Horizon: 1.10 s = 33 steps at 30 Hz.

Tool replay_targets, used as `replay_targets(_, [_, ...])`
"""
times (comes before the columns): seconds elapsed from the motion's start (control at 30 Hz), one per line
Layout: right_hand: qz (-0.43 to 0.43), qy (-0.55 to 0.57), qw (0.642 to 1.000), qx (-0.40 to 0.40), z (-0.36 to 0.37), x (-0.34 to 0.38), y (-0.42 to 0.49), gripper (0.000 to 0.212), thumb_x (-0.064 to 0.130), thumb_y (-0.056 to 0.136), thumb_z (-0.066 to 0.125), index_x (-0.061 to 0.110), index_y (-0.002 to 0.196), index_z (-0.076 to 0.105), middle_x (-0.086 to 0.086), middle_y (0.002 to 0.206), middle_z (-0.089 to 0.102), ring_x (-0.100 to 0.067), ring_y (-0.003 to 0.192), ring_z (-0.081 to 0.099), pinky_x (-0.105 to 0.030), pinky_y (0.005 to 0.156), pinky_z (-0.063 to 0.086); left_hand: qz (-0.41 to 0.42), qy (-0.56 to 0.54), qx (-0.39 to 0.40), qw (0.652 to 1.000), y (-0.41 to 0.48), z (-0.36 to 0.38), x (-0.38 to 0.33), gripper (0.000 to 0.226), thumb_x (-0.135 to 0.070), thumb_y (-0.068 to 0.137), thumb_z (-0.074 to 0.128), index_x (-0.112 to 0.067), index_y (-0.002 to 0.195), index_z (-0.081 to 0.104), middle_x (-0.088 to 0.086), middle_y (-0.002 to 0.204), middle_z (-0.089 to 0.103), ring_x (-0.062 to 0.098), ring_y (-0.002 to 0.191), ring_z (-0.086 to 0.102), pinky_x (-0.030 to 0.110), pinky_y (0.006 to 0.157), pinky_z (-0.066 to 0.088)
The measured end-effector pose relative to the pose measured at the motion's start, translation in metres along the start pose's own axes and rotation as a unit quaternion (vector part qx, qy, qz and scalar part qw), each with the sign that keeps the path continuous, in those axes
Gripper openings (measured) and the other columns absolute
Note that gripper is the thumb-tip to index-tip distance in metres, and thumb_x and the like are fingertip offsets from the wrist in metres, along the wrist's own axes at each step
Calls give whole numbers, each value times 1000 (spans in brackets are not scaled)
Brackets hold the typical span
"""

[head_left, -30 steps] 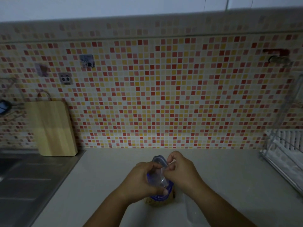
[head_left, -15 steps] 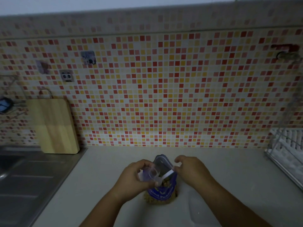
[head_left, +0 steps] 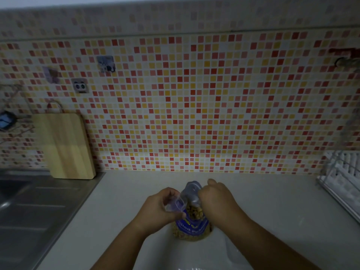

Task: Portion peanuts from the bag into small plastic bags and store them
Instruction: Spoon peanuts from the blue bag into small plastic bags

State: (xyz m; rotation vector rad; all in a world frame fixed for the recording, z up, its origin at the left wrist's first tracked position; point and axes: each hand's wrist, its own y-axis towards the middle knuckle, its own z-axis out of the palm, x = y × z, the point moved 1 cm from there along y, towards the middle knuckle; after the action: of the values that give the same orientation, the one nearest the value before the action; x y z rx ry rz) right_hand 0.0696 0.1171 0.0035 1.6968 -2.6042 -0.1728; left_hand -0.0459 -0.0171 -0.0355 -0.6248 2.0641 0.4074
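Note:
A blue-labelled bag of peanuts stands upright on the pale counter, its clear top open. My left hand pinches a small clear plastic bag at the peanut bag's left side, holding its mouth open. My right hand is curled at the peanut bag's top right edge, gripping it. More clear plastic bags lie flat on the counter under my right forearm.
A steel sink and drainboard fill the left. A wooden cutting board leans on the mosaic tile wall. A white wire dish rack stands at the right edge.
My right hand moved from the small bag's mouth to the peanut bag's top. The small bag's mouth has spread open in my left hand.

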Motion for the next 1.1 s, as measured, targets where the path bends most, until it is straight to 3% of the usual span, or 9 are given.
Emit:
replay_targets(0.1, [47, 42, 995, 76, 16, 9, 0, 28, 14, 79, 62, 12, 106, 67, -13, 111, 56, -28, 107, 50, -32, 89, 42, 3, -2, -2, 1000, 1, 1, 0, 37, -21, 63, 83, -27, 93, 63, -8, 95, 70, 1, 92, 64, 13, 82, 48])
replay_targets(0.2, [102, 105, 987, 61, 21, 12, 2, 34, 23, 88, 58, 12, 120, 60, -11, 123, 47, -27, 115, 45, -31, 96, 41, 1, -1, -3, 1000, 2, 2, 0, 38, -22, 63, 83, -27, 94, 62, -7, 96, 70, 3, 93, 64, 17, 85, 50])
replay_targets(0.37, [127, 154, 977, 76, 17, 15, 4, 33, 30, 85, 61, 16, 116, 63, -10, 122, 47, -25, 110, 50, -29, 91, 44, -3, -5, -5, 1000, 1, 2, 0, 39, -23, 62, 83, -27, 95, 62, -6, 97, 70, 6, 95, 64, 20, 86, 51])
replay_targets(0.47, [125, 189, 972, 63, 18, 5, 0, 25, 23, 88, 52, 12, 106, 66, -12, 112, 62, -20, 89, 51, -30, 78, 44, -3, -4, -6, 1000, 1, 2, -1, 39, -25, 61, 84, -28, 93, 62, -7, 96, 70, 4, 92, 64, 23, 86, 53])
replay_targets(0.57, [147, 253, 955, 41, 16, -7, -7, 28, 16, 92, 42, 10, 102, 67, -11, 105, 67, -17, 80, 47, -30, 77, 45, -9, -6, -4, 1000, 1, 1, -3, 38, -28, 62, 83, -28, 93, 62, -8, 96, 70, 4, 92, 64, 23, 86, 53])
replay_targets(0.73, [232, 318, 919, 18, 19, -26, -19, 20, 14, 88, 51, 12, 91, 70, -6, 90, 67, -18, 80, 57, -30, 83, 50, -24, -17, 2, 1000, -1, 0, -7, 37, -27, 64, 82, -27, 95, 62, -7, 97, 70, 7, 94, 64, 26, 82, 53])
replay_targets(0.8, [239, 243, 933, 118, 18, -36, -11, 24, 17, 90, 51, 14, 107, 67, -5, 107, 67, -17, 89, 58, -27, 90, 47, -29, -21, 5, 999, -1, -1, -8, 36, -26, 65, 82, -27, 95, 62, -7, 97, 69, 9, 93, 64, 27, 81, 54])
replay_targets(0.97, [273, 145, 901, 304, 14, -50, 3, 41, 24, 95, 46, 13, 134, 47, -6, 135, 53, -20, 118, 55, -28, 99, 40, -38, -60, -12, 997, -2, -6, -15, 31, -18, 69, 80, -24, 95, 63, -3, 100, 68, 16, 88, 67, 27, 73, 57])
replay_targets(1.1, [263, 127, 903, 314, 13, -57, -4, 36, 21, 96, 44, 13, 130, 48, -8, 123, 55, -17, 97, 55, -27, 93, 40, -34, -4, -51, 998, -1, -10, -15, 36, -21, 67, 82, -26, 96, 61, -5, 100, 65, 14, 86, 64, 24, 68, 55])
